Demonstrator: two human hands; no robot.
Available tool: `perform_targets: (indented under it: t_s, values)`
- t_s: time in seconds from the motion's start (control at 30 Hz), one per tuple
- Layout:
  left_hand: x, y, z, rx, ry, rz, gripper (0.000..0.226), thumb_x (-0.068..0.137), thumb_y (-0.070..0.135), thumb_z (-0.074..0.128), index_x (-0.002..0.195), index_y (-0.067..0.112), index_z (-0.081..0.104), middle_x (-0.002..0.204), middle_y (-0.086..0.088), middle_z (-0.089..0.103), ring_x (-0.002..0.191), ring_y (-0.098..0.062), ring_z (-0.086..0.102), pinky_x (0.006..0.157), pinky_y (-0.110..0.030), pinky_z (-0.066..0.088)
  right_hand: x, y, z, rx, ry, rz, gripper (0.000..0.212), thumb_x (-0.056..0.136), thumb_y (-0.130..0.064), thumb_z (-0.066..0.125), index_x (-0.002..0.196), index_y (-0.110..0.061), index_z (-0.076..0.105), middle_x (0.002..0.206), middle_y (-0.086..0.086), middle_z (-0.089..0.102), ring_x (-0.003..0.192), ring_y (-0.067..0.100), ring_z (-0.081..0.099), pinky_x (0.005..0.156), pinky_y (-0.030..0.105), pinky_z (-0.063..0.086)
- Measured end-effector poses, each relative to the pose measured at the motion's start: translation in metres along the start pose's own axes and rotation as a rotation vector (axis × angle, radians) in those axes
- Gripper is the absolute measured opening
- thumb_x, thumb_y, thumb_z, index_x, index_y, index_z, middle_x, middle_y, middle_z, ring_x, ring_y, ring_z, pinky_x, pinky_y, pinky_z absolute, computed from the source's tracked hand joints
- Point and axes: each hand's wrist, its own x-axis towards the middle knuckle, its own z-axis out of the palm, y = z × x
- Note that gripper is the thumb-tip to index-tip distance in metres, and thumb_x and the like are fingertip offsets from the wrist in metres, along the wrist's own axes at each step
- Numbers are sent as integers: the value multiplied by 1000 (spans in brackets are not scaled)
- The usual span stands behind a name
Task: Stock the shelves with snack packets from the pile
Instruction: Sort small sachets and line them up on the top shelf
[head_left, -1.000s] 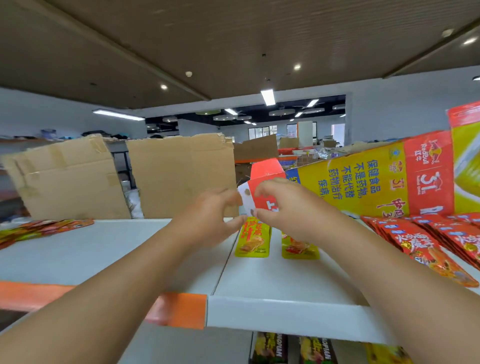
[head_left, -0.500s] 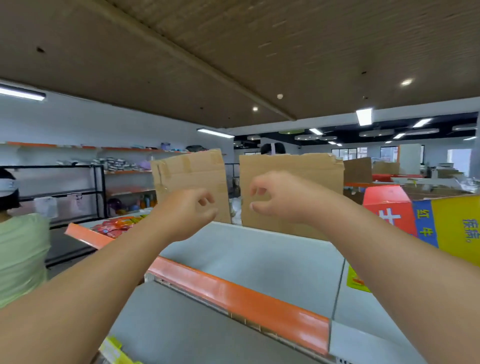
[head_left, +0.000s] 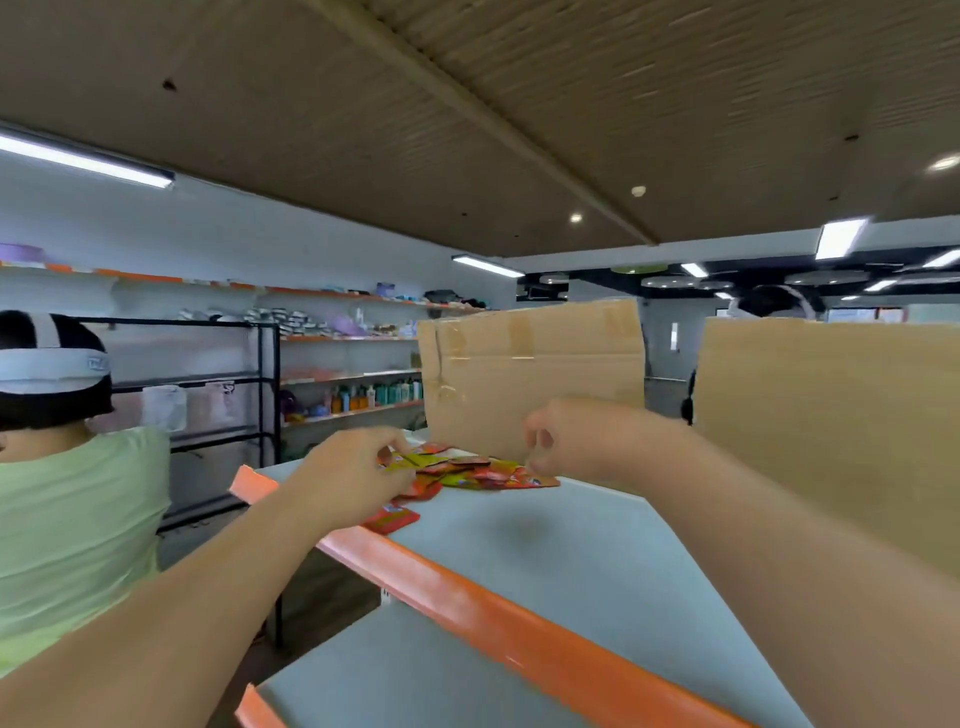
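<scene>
**Head view.** My left hand (head_left: 358, 470) reaches into the pile (head_left: 483, 473) of snack packets, which lies on the shelf (head_left: 545, 551) at 12 o'clock from me. Its fingers appear closed on the end of a yellow packet (head_left: 410, 461) at the pile's 9 o'clock edge. My right hand (head_left: 569, 441) hangs over the pile's 3 o'clock end with its fingers curled. Blur hides whether they hold anything, so I cannot tell.

Likely hazards:
- **(a) Dragged packets.** The packets overlap and look slick. Lifting the yellow one at a slant would probably drag its neighbours along and scatter them.
- **(b) Packet at the edge.** A red packet (head_left: 390, 519) lies apart at the pile's 7 o'clock, just beside the orange lip (head_left: 467, 587) and under my left wrist. A careless pull back could sweep it off the edge.
- **(c) Cardboard.** A cardboard (head_left: 530, 374) sheet stands upright at the pile's 12 o'clock, close behind it. A reach too far forward could knock it over.
- **(d) Bystander.** A person (head_left: 78, 519) in a green shirt stands near at my 9 o'clock. A wide swing of my left elbow could bump them.
</scene>
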Motion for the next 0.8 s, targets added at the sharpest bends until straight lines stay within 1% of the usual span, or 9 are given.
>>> perform_targets:
  t_s: [0.17,0.2,0.27,0.33,0.4,0.47,0.6,0.67,0.8]
  values:
    - [42,-52,21,55,-68,62,21,91,46,65,110,38,61,114,13,62,85,-8,62,79,-31,54,76,-10,40,-6,-68,98,22,91,-39,59,102,-22,67,104,-2,69,95,22,63,71,30,48]
    - [49,-58,26,55,-76,74,23,91,46,64,112,38,62,116,12,62,84,-7,62,77,-31,54,89,-12,46,-13,-87,112,24,91,-39,58,103,-20,68,105,0,69,97,24,64,73,30,49]
    - [59,-64,34,75,-110,98,29,91,50,63,118,39,62,119,12,61,80,-5,59,70,-30,52,106,-15,55,-32,-107,142,26,92,-36,57,105,-17,68,105,3,70,98,25,64,67,28,46]
    - [62,-64,42,126,-125,150,37,87,56,62,121,40,63,120,13,60,88,-7,57,74,-29,51,114,-16,60,-21,-92,171,26,92,-34,58,106,-15,68,104,4,69,94,25,63,60,26,39]
    - [64,-66,48,137,-96,190,44,81,66,60,118,43,66,119,18,62,102,-8,57,82,-30,51,124,-17,68,-5,-93,200,27,92,-33,60,108,-13,69,101,5,69,89,24,62,61,27,40]
    - [65,-69,53,117,-63,211,49,76,72,59,115,46,67,115,23,62,106,-6,55,81,-27,48,132,-18,80,-11,-109,215,25,91,-30,61,106,-13,69,102,7,70,90,25,64,62,28,41]
    - [65,-74,57,39,-28,255,38,73,56,64,109,46,68,108,25,63,102,-2,55,78,-23,46,140,-14,108,10,-69,219,7,84,-20,61,88,-20,66,96,4,71,89,26,67,62,26,41]
    - [64,-75,56,1,-34,256,29,74,48,65,102,45,69,101,27,61,95,-1,55,73,-20,45,141,-13,113,-5,-25,221,8,85,-19,59,83,-27,60,97,2,69,91,26,65,66,26,40]
    - [65,-75,58,-74,-74,256,11,76,35,66,84,41,70,91,27,61,85,1,55,65,-18,41,145,-11,116,1,79,232,14,89,-19,56,93,-27,67,101,1,67,93,25,63,70,28,43]
